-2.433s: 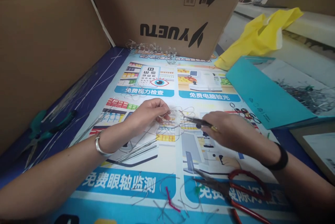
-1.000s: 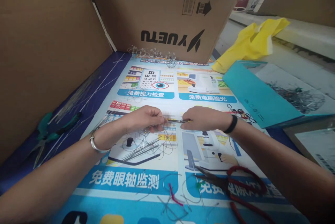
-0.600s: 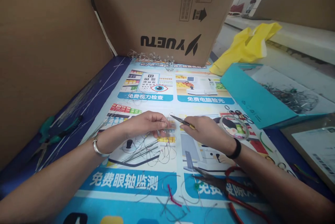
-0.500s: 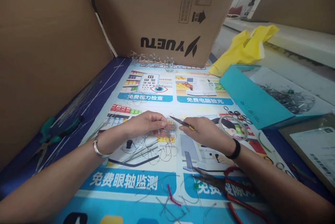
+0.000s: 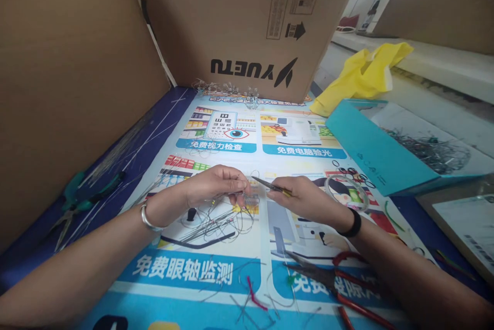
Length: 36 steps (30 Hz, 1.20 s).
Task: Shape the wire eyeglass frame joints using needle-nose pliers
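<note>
In the middle of the head view, my left hand (image 5: 229, 186) pinches a thin wire (image 5: 254, 174), whose fine loop shows at the fingertips. Just across from it, my right hand (image 5: 299, 193) is closed round a slim, dark, pointed tool (image 5: 266, 183) with a yellowish part near the grip; its exact kind is unclear. The tool's tip points left, close to the wire at my left fingers; I cannot tell whether they touch. Below my left hand lies a bunch of straight and curled wires (image 5: 208, 227) on the printed poster (image 5: 247, 260).
Red-handled scissors (image 5: 328, 276) lie at the near right, beside wire scraps (image 5: 252, 296). Teal pliers (image 5: 73, 204) rest at left. A tape roll (image 5: 365, 201), a blue box (image 5: 358, 150) of wire pieces and a yellow bag (image 5: 363, 77) are at right. Cardboard (image 5: 231, 21) stands behind.
The view has shifted slightly, so the surroundings sit a little lower and to the right. Both hands keep nearly the same pose, with the tool's tip still by the wire.
</note>
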### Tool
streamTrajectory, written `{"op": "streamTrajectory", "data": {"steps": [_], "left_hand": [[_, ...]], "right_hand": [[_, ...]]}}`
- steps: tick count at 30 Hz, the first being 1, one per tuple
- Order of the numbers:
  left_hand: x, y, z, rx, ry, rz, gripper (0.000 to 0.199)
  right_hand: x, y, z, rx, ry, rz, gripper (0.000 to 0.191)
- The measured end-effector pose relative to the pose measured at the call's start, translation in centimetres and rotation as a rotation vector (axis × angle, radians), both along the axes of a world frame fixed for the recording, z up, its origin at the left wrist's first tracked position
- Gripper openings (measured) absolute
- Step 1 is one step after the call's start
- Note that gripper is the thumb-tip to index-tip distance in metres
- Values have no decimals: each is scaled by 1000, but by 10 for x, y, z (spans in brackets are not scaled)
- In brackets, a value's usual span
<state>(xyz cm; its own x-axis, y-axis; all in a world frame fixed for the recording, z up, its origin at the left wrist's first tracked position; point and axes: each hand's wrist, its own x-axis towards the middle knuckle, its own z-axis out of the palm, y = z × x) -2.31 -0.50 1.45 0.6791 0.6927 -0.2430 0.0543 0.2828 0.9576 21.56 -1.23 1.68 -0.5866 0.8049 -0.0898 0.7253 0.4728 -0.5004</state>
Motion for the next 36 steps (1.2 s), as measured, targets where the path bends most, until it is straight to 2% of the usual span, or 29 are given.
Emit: {"op": "streamTrajectory", "data": {"steps": [5, 12, 17, 19, 21, 24, 30, 36], "left_hand": [[0, -1, 2, -47, -31, 9, 26], [1, -1, -5, -61, -78, -16, 23], [3, -4, 0, -30, -26, -34, 25], [6, -6, 4, 20, 32, 21, 21], [10, -8, 5, 80, 94, 131, 16], [15, -9, 1, 123, 136, 262, 10], [20, -6, -10, 184, 152, 403, 11], [23, -7, -12, 181, 135, 450, 14]], "right_hand": [[1, 1, -2, -14, 62, 37, 31], [-2, -1, -5, -12, 79, 58, 31], [-2, -1, -8, 11, 50, 38, 31], [-1, 1, -9, 57, 41, -26, 29], [0, 3, -8, 122, 41, -113, 28], [1, 3, -7, 220, 54, -174, 28], [-5, -5, -11, 334, -18, -45, 28], [-6, -3, -18, 465, -206, 5, 28]]}}
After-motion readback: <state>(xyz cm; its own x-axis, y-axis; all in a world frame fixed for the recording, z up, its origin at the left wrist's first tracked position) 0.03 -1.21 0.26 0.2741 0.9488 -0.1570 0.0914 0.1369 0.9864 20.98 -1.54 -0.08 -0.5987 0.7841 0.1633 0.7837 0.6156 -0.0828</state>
